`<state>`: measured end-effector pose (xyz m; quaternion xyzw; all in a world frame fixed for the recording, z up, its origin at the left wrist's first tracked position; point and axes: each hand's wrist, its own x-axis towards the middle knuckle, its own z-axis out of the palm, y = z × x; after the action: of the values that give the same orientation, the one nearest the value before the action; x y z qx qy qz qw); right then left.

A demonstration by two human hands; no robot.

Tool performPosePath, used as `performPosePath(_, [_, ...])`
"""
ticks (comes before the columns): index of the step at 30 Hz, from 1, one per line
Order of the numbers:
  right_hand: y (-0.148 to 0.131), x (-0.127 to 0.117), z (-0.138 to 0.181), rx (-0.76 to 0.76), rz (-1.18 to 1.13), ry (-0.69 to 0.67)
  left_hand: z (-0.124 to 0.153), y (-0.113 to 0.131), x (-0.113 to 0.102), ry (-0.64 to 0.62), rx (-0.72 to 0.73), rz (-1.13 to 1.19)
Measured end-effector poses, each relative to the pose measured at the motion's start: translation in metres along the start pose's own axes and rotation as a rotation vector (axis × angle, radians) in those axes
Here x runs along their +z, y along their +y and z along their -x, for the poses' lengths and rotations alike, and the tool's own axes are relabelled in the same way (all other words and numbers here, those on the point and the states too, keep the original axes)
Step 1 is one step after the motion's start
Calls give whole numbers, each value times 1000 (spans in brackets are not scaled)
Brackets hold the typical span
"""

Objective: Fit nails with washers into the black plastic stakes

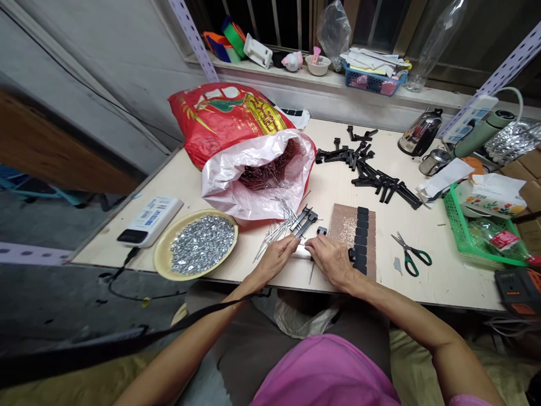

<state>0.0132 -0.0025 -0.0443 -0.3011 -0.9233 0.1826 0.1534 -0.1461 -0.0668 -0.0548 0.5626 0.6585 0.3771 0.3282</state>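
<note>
L hand [276, 256] & R hand [332, 259] almost meet at the near edge of the table [435, 282], thumbs toward each other over a small pale piece [301, 254] that shows in the gap. Both grips look narrow, fingers drawn in; can't tell exactly what either one pinches, as knuckles hide it. Working this close in front of the body prob. lets the fingers brace one another for fine handling.

Black plastic bracket [305, 220] lies just beyond the L fingertips, by the loose pile of metal rods [274, 234]; a dark clip end [322, 230] pokes out past the R knuckles, can't tell if held. Another thin rod [311, 273] shows under the R hand.

Supplies ring the hands, presumably for short reaches: bowl [163, 268] of silver washers [203, 242] at near left; red sack [224, 118] on its side, mouth facing the person, rods inside, prob. so they're easy to pull out. Brown sheet [349, 217] w/ a column of black pads [362, 225] sits R of center, partly under the R hand. More black plastic clips [380, 183] are heaped at far right, out of the work spot, maybe to keep it uncluttered. Green-handled scissors [409, 254] lie unused, R of the sheet, well apart from both hands.
</note>
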Motion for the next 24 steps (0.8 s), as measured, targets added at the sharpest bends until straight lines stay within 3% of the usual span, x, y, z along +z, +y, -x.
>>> performPosePath(4, [3, -5, -6, 119, -373, -212, 2, 3, -2, -1, -13, 20])
performPosePath(6, [5, -6, -7, 103, -406, -247, 2, 4, -3, -43, -49, 88])
performPosePath(11, [10, -4, -3, -208, 86, 9, 3, 7, -1, -225, -357, 435])
performPosePath(13, [11, -3, -1, -301, 232, 72, 2, 7, -1, -223, -382, 470])
performPosePath(15, [12, -4, 0, -336, 287, 82, 0, 7, -1, -185, -308, 388])
performPosePath(17, [10, -5, 0, -305, 253, 40, -1, 7, -1, -138, -186, 237])
performPosePath(20, [7, -9, -1, -108, 10, -55, -1, 8, -2, -66, -54, 56])
performPosePath(24, [3, -14, -6, 76, -258, -109, 0, 9, -2, -39, -58, 81])
